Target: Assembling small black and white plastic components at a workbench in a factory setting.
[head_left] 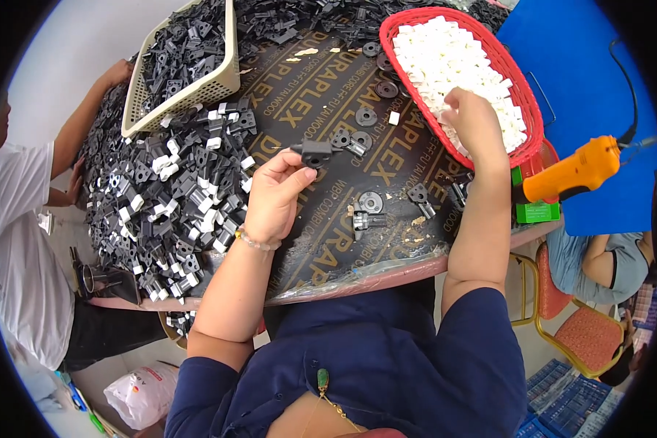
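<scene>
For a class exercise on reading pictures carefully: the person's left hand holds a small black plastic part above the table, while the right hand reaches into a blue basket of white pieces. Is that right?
Not quite. The basket is red, not blue, as the head view shows; the blue surface lies beside it. The rest holds: the left hand holds a small black plastic part above the table, and the right hand reaches into the basket of white pieces.

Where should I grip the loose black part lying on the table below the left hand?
Probably by the short block end of the loose black part, coming from above. It lies flat and apart from its neighbours, with bare table on both sides; the round disc part beside it offers fingers less purchase.
</scene>
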Motion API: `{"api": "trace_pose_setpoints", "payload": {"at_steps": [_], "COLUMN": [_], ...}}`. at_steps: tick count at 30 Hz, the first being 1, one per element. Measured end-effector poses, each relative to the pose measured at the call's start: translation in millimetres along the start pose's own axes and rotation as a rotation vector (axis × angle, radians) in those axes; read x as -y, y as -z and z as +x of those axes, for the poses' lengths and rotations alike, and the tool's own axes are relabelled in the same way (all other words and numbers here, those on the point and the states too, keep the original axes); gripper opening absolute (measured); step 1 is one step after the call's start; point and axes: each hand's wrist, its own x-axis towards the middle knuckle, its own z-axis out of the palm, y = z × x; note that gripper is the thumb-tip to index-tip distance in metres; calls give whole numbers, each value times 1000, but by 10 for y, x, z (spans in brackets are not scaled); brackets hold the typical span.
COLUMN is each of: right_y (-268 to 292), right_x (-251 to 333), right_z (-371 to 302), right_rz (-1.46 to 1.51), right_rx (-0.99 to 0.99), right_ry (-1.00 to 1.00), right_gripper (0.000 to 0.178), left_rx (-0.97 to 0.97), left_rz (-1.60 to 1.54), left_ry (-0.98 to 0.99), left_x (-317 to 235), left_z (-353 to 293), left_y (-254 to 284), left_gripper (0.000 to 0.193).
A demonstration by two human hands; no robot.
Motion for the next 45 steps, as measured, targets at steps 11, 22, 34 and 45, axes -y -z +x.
{"api": "trace_pose_setpoints", "payload": {"at_steps": [11,22,34,45], "right_y": [-104,-773,-741,-769], "right_x": [686,1305,1337,1397], "right_z": [-105,-498,-499,-576], "right_rz": [714,1255,1498,1618], "right_rx": [89,679,714,639], "right_ry": [24,4,-151,-182], "right_gripper": [21,34,29,21], "left_rx": [-62,-130,-160,-195], "left_rz": [-86,14,24,114], "left_ry": [18,-221,-207,-336], "left_x": [-93,-89,-87,-30], "left_z": [20,15,20,-32], "left_y": [32,-83,-54,-101], "left_gripper": [57,59,54,52]}}
